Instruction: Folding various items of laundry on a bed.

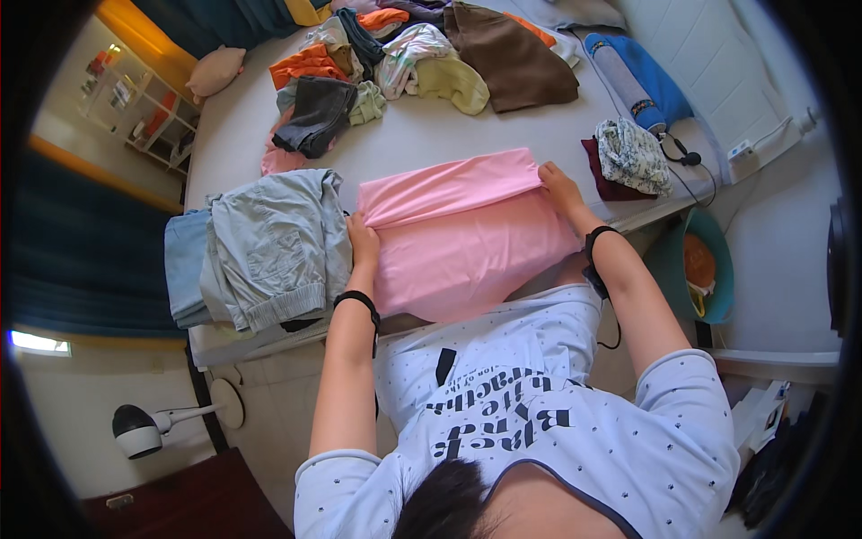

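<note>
A pink cloth garment [465,249] lies across the front of the bed, its near part hanging over the edge toward my lap. Its far part is folded over in a band. My left hand [364,241] grips the left end of that fold, and my right hand [560,190] grips the right end. Close by on the left, light grey-green trousers [276,249] with an elastic waistband lie folded on top of light blue garments [185,266]. To the right, a folded white patterned garment [633,156] rests on a dark red one [596,172].
Crumpled clothes, including a brown garment [512,57] and dark grey denim [315,114], are heaped farther back on the bed [232,135]. A blue cylindrical bolster [623,81] lies at the right, with a cable beside it. A teal bin [720,276] stands off the bed's right front.
</note>
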Motion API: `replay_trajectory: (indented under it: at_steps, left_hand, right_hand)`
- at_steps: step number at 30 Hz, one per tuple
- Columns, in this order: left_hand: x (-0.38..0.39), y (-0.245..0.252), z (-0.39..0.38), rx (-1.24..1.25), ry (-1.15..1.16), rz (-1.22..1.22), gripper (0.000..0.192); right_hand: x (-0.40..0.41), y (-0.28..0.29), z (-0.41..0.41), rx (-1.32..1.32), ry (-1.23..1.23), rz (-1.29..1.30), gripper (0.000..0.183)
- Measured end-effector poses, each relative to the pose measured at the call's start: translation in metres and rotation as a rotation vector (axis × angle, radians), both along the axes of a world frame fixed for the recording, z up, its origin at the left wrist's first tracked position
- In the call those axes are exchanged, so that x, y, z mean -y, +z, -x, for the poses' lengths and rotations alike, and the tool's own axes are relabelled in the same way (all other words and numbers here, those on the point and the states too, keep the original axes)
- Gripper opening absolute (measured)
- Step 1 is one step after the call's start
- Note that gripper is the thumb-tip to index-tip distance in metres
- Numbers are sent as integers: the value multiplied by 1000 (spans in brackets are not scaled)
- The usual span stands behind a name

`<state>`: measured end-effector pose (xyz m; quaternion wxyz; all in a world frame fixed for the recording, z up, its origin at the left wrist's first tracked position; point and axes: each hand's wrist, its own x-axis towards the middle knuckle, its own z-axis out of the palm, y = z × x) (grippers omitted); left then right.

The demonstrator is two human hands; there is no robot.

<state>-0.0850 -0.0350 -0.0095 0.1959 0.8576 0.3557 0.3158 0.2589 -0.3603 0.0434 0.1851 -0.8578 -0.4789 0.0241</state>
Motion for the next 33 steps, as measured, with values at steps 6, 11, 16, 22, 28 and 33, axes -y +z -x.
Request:
replay_trajectory:
  at_steps: [6,11,16,22,28,33]
  left_hand:
    - [3,11,-6,-143,115,-43,45]
    - [-10,43,-50,-394,16,-57,43]
    - [-56,22,-82,-286,26,183,41]
    - [-96,3,-79,-422,-16,226,44]
    - [-128,2,-103,-101,46,156,43]
    - [-147,6,-128,-10,102,129,42]
  right_hand:
    - [-6,5,-18,161,199,160,23]
    - [-50,-14,-52,-414,-347,-119,33]
    - [-76,-57,-77,-290,-439,-208,36]
    - [-102,-42,-100,-720,-160,85,26]
    - [-121,-27,-130,-869,-229,67,7]
    - [-133,-34,-143,-538,-241,-238,14]
